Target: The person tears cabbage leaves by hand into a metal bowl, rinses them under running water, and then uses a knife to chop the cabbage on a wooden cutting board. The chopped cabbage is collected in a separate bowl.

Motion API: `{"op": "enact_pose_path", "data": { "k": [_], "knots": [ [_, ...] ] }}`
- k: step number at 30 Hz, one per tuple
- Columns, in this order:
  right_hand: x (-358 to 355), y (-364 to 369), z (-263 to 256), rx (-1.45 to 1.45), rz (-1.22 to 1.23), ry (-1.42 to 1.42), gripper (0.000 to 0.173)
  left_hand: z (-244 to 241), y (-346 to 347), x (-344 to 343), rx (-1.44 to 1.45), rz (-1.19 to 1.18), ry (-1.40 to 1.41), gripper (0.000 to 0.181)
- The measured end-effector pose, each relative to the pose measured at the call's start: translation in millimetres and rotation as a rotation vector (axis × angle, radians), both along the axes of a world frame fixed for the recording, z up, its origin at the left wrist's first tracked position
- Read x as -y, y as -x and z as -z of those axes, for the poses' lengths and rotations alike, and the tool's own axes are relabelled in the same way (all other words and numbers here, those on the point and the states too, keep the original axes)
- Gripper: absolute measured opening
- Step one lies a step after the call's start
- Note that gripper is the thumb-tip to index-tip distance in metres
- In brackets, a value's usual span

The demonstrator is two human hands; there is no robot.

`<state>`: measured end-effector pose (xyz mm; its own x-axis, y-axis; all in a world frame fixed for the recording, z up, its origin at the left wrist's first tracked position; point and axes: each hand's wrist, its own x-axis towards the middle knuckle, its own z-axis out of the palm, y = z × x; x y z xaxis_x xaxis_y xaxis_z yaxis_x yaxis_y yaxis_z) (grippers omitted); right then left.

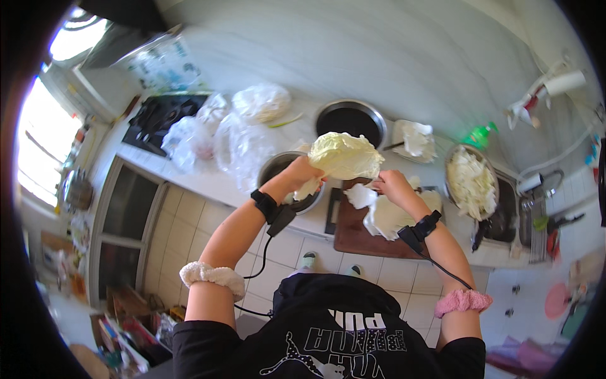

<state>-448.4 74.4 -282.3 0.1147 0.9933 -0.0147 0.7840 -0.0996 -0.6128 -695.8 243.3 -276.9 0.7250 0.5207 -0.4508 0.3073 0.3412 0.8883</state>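
A pale yellow-green cabbage leaf (pixel 348 154) is held up over the counter between my two hands. My left hand (pixel 305 173) grips its white stem end above a metal pot (pixel 274 168). At the leaf's lower right edge, the fingers of my right hand (pixel 395 187) are pinched together; their exact grip is partly hidden. Below my right hand, more white cabbage pieces (pixel 386 215) lie on a brown cutting board (pixel 348 239). The inside of the pot is mostly covered by my left hand and wrist.
Behind the leaf stands a wide dark-bottomed metal pan (pixel 350 123). Several plastic bags (pixel 246 147) crowd the left, beside a gas stove (pixel 161 118). To the right are a white tray (pixel 414 139), a bowl of cut cabbage (pixel 473 182), a green bottle (pixel 480 136) and a sink (pixel 506 213).
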Motion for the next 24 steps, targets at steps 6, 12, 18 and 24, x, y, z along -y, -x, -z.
{"op": "enact_pose_path", "data": {
  "k": [6,12,18,24],
  "knots": [
    [-65,57,7,-0.448,0.077,-0.009,0.017,-2,122,-30,-0.09,-0.28,0.037,0.026],
    [-111,140,15,-1.187,0.106,0.341,0.025,4,162,-24,-0.119,-0.298,0.009,0.029],
    [-128,165,30,-0.45,-0.158,0.202,0.024,12,181,-39,-0.155,-0.179,-0.01,0.029],
    [-138,143,40,-0.323,-0.282,0.207,0.02,19,183,-63,-0.206,-0.101,-0.019,0.025]
  ]
}}
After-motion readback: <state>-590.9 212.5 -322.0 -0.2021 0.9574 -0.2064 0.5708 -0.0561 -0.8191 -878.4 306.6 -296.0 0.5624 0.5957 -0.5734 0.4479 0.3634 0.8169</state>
